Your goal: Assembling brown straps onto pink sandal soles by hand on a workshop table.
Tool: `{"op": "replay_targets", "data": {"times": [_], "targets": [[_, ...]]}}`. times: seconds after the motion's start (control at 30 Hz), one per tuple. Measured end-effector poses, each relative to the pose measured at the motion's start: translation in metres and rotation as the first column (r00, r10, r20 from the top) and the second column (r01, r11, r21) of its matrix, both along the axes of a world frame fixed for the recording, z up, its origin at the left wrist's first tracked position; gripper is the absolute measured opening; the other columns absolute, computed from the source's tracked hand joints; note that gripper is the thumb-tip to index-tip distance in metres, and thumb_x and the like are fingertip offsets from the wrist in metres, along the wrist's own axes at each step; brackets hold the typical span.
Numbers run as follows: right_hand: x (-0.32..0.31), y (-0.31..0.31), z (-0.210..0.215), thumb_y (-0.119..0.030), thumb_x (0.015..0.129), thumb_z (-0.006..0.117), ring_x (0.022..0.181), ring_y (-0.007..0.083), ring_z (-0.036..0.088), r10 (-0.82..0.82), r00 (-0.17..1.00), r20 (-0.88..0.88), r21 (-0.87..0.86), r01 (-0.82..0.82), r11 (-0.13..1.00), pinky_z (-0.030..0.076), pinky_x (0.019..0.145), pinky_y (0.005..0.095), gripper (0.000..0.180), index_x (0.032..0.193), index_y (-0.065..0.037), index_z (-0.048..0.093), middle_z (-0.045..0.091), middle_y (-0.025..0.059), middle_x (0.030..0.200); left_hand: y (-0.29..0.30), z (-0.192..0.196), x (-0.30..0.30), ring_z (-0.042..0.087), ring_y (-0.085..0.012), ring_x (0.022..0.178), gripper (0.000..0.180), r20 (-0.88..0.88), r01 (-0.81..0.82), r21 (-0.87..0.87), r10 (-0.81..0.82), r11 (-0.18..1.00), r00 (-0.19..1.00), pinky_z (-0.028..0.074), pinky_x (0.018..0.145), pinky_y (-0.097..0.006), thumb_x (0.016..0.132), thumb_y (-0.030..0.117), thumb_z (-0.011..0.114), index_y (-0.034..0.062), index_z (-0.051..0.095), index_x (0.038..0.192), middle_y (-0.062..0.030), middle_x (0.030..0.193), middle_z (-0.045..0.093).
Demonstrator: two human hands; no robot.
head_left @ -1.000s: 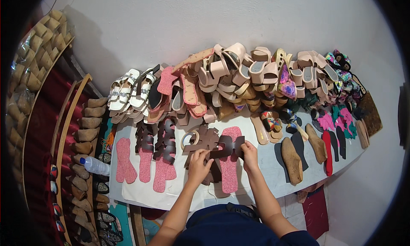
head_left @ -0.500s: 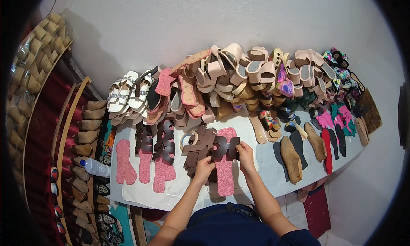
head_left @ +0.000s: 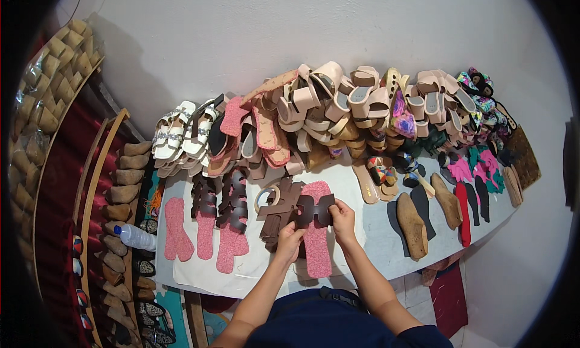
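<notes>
Head view, all placed from the pink glitter insole (head_left: 316,242) lying lengthwise at the near-centre of the white worktable (head_left: 374,239).

Dark brown cut-out leather strap piece (head_left: 313,210) sits across the upper part of that insole, held flat over it. Left hand (head_left: 289,239) is just left of the insole, fingers curled and pinching the strap's left end. Right hand (head_left: 343,218) is just right of it, fingers closed on the strap's right end. Both hands have hold of the same strap.

Left of the insole, touching the strap: a loose stack of dark brown strap pieces (head_left: 275,218), with a pale wooden ring (head_left: 266,197) just beyond it.

Further left: more pink glitter insoles (head_left: 178,230) in a row, some with brown straps (head_left: 234,200) laid on them. Clear plastic bottle with blue cap (head_left: 134,236) at the table's left edge.

Right of the insole: tan wooden shoe lasts (head_left: 413,224) and flat black soles (head_left: 423,203).

Beyond the insole, against the white wall: a heaped row of beige and pink sandals (head_left: 338,103), with white strappy sandals (head_left: 181,130) at its left end.
</notes>
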State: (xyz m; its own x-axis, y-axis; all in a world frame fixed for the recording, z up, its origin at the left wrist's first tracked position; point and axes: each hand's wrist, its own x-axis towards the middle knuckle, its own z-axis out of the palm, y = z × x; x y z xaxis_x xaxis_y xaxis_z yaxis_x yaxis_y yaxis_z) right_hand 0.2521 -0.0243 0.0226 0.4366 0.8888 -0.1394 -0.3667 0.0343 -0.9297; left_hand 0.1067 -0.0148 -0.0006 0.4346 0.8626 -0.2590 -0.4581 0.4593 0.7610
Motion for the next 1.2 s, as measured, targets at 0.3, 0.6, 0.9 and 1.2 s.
{"op": "replay_targets", "data": {"times": [0.3,0.6,0.9,1.2], "targets": [[0.006,0.006,-0.024,-0.007,0.079,0.047,0.086,0.0143,0.052,0.144,0.904,0.402,-0.052,-0.135,0.990,0.041,0.080,0.0308,0.028,0.105,0.003,0.051,0.056,0.0060,0.088,0.002,0.001,0.004,0.055,-0.0097,0.072,0.015,-0.046,-0.230,0.097,0.235,0.968,0.971,0.044,0.066,-0.022,0.077,0.000,0.048,-0.0018,0.053,0.092,-0.0061,0.084,0.058],[0.004,-0.032,0.030,-0.015,0.069,0.053,0.104,0.0303,0.040,-0.004,0.196,0.981,0.022,-0.094,0.995,0.024,0.092,0.0472,0.035,0.102,-0.004,0.051,0.051,0.0125,0.098,0.003,-0.001,0.001,0.047,-0.0027,0.062,0.012,-0.143,-0.341,0.191,0.369,0.921,0.918,0.036,0.054,-0.016,0.077,0.002,0.051,0.0000,0.054,0.088,0.0007,0.076,0.055],[0.006,-0.020,0.006,-0.011,0.069,0.060,0.073,0.0258,0.059,0.120,0.347,0.930,-0.081,-0.126,0.989,0.048,0.062,0.0319,0.032,0.098,0.001,0.053,0.058,0.0168,0.089,0.005,-0.001,0.004,0.054,-0.0103,0.075,0.017,-0.078,-0.309,0.152,0.323,0.939,0.943,0.042,0.069,-0.022,0.077,-0.001,0.049,-0.0019,0.052,0.094,-0.0063,0.087,0.057],[-0.005,-0.015,-0.015,0.000,0.074,0.047,0.069,0.0104,0.054,0.212,0.932,0.293,-0.073,-0.199,0.977,0.044,0.062,0.0226,0.033,0.106,0.004,0.048,0.059,0.0079,0.082,0.000,0.007,0.014,0.050,-0.0050,0.072,0.013,-0.119,-0.307,0.210,0.336,0.928,0.934,0.038,0.064,-0.018,0.079,0.004,0.053,-0.0009,0.054,0.091,-0.0016,0.082,0.056]]}}
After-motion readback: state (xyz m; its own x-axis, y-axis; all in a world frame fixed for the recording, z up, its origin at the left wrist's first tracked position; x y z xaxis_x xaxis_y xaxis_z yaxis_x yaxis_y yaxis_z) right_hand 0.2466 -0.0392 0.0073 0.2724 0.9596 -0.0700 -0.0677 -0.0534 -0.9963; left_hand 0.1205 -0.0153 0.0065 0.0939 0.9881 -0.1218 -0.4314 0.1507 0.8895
